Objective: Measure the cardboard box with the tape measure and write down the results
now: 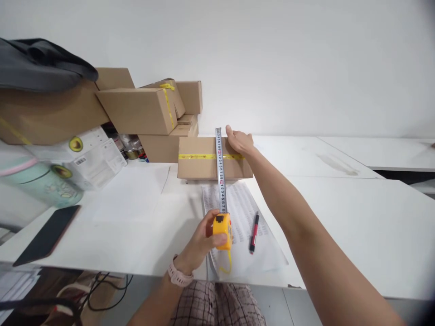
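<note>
A small brown cardboard box (197, 168) with a yellow tape strip lies on the white table. The silver blade of a tape measure (222, 231) runs across the box top, its tip reaching slightly past the far edge. My left hand (200, 240), wearing a pale pink watch, is closed around the yellow case just in front of the box. My right hand (240, 141) grips the box at its far right corner, thumb close to the blade's end; its other fingers are mostly hidden. Under the tape measure are printed sheets (241, 203), with a red and black pen (254, 233) on them.
Several cardboard boxes (136, 108) are stacked at the back left against the wall, a dark bag (44, 68) on top. A mint tumbler (44, 183), a white avocado-print box (91, 158) and a dark flat tablet-like object (47, 235) are at left. Cables (108, 294) hang below the table.
</note>
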